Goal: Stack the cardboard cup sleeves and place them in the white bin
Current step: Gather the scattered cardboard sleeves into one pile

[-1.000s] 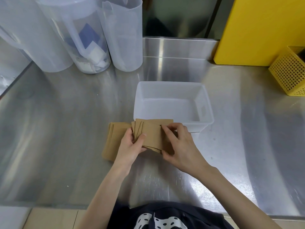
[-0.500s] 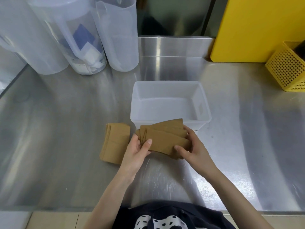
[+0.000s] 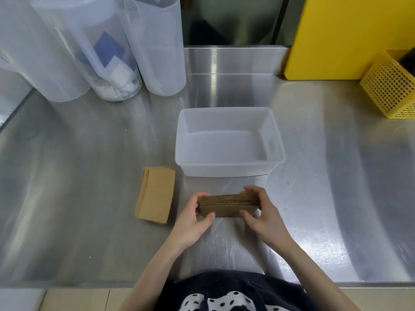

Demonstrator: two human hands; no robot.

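A brushed steel counter (image 3: 325,198) with glare streaks meets a low steel backsplash (image 3: 235,60); beige floor tiles (image 3: 78,299) below.

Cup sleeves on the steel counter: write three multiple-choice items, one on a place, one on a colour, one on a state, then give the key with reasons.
1. Where does the loose pile of sleeves lie?
A. inside the white bin
B. on the counter, left of the white bin
C. in the yellow basket

2. What colour is the perforated basket at the far right?
A. yellow
B. blue
C. green

3. What is the state of the white bin?
A. full of sleeves
B. turned upside down
C. upright and empty

Key: 1 B, the pile rests flat on the steel counter beside the bin's left corner. 2 A, its mesh walls are yellow. 3 C, its bare floor shows, while the held stack of sleeves is on edge between the left hand and right hand.
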